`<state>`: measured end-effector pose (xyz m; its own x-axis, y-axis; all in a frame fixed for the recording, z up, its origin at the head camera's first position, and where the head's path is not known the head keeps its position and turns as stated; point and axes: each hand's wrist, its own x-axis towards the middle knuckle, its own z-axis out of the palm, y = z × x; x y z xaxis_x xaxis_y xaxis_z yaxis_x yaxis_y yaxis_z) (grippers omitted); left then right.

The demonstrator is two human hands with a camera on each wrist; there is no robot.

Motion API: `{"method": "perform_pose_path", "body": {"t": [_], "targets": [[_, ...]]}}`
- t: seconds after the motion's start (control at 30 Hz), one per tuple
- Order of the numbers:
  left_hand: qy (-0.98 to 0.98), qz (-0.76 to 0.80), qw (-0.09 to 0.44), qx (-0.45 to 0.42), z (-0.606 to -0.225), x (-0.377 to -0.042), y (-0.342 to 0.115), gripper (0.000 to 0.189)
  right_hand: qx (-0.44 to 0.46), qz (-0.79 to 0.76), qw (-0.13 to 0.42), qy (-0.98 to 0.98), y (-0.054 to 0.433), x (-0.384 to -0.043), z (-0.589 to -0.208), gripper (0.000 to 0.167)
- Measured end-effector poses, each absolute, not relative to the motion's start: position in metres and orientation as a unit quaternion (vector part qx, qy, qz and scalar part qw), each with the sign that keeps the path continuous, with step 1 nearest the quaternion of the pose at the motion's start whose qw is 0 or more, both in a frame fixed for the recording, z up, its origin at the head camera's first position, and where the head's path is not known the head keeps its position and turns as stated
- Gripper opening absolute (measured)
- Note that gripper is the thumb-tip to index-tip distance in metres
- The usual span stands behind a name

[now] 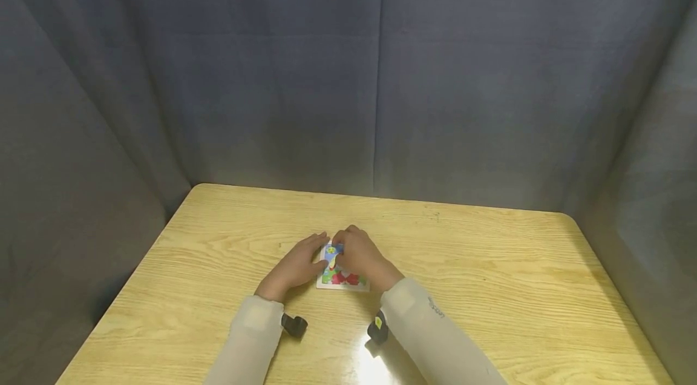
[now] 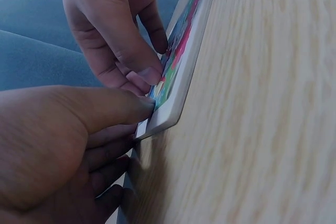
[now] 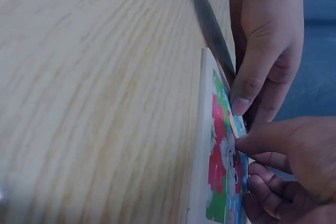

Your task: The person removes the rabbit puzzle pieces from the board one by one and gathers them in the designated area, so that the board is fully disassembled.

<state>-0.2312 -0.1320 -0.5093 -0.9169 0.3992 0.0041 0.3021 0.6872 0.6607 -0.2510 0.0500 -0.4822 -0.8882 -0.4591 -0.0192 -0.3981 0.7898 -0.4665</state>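
Head view: one board (image 1: 343,279), pictured, pale-rimmed, flat between your hands. Your left hand (image 1: 294,265): fingers loosely extended, thumb at the board's left edge. Your right hand (image 1: 360,255): fingers bent over its upper part. Counter (image 1: 490,270), wood-grained; dark curtains (image 1: 272,88) behind and at both sides.

Left wrist view: your left thumb on the board near a corner.

Right wrist view: your right fingers narrow at its face; whether pinching anything, cannot tell.

Forearms (image 1: 247,336) angled inward; left grip (image 1: 294,265), thumb (image 2: 118,109) straight; right grip (image 1: 362,255), fingers (image 3: 266,190) curled, perhaps pinching.
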Motion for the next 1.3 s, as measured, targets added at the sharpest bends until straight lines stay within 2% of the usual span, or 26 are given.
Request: {"method": "perform_pose_path", "body": {"t": [0.7,1.3], "targets": [[0.913,0.354,0.076,0.187,-0.507,-0.227,-0.131,0.056,-0.198,-0.257,0.112,0.94,0.047,-0.249,-0.476,0.03],[0.912,0.355,0.079,0.191,-0.506,-0.229,-0.132,0.057,-0.226,-0.29,0.091,0.926,0.053,-0.253,-0.488,0.028]]}}
